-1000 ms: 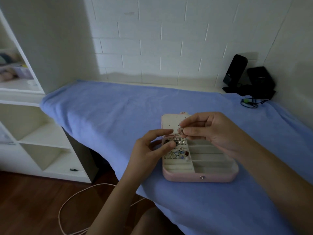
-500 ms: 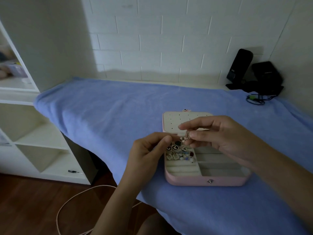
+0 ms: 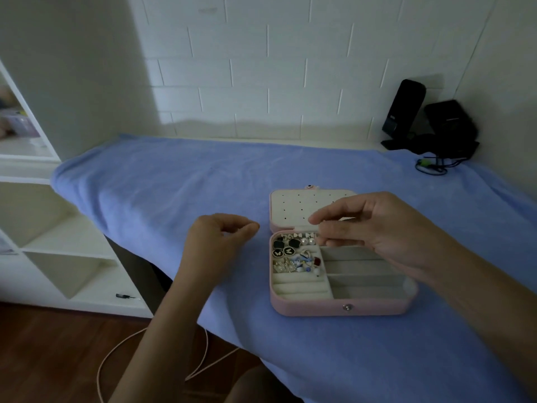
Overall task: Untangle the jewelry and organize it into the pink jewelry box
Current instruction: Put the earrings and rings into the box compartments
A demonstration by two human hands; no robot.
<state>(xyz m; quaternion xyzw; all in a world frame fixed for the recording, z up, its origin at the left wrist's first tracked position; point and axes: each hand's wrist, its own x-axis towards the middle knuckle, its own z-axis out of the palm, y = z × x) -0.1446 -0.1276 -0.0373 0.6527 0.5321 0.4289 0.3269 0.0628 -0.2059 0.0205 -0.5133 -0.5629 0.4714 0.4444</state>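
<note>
Open pink jewelry box (image 3: 343, 308) with earrings (image 3: 293, 251) on blue cloth (image 3: 174, 184)

Earrings (image 3: 293, 254) in box (image 3: 319, 308) (left side)

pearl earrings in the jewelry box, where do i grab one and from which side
Pinch one pearl by its round sides, coming straight down from above. The pearls sit in the box's left section near the hinge, crowded by white bow pieces behind and a black square stud to the left, so a sideways approach would likely knock those.
</note>
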